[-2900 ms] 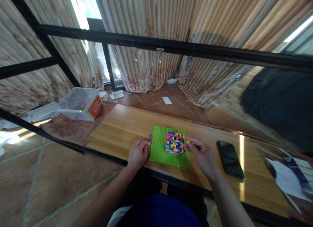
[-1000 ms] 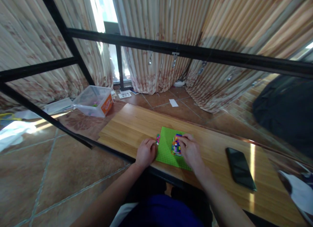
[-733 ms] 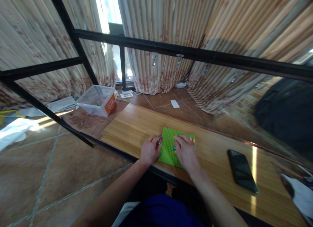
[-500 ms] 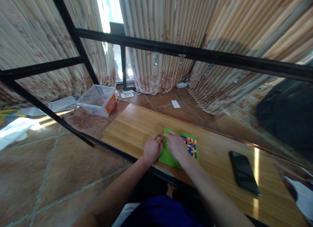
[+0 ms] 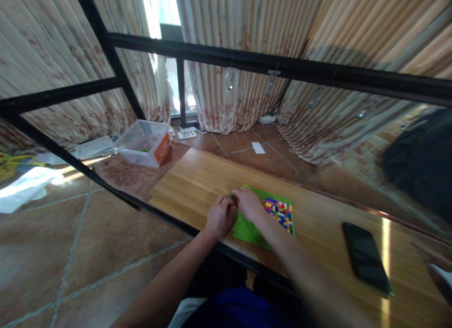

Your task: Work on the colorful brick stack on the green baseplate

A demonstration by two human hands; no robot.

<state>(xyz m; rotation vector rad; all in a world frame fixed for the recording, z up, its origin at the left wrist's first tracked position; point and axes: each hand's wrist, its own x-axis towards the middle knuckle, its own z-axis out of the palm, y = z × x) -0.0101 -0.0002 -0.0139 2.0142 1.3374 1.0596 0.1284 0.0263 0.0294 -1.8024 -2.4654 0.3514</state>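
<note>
A green studded baseplate [image 5: 247,231] lies on the wooden board, with small multicoloured building bricks [image 5: 280,210] packed over its right part. At its left edge my left hand [image 5: 219,218] is closed, its fingers curled together. My right hand [image 5: 249,204] reaches over the plate's upper left corner, thumb and fingers pinched against the left fingertips. Between the two hands shows a bit of small dark green and red bricks [image 5: 233,197]; the fingers cover most of them.
A black phone [image 5: 367,257] lies on the right of the wooden tabletop [image 5: 197,177]. On the floor beyond its left end stands a clear plastic box [image 5: 136,147] with an orange label. A black metal frame [image 5: 212,52] crosses in front of the curtains [image 5: 243,17].
My right hand has drawn left off the plate's studs to meet my left hand, uncovering more of the coloured bricks. The whole view has shifted slightly.
</note>
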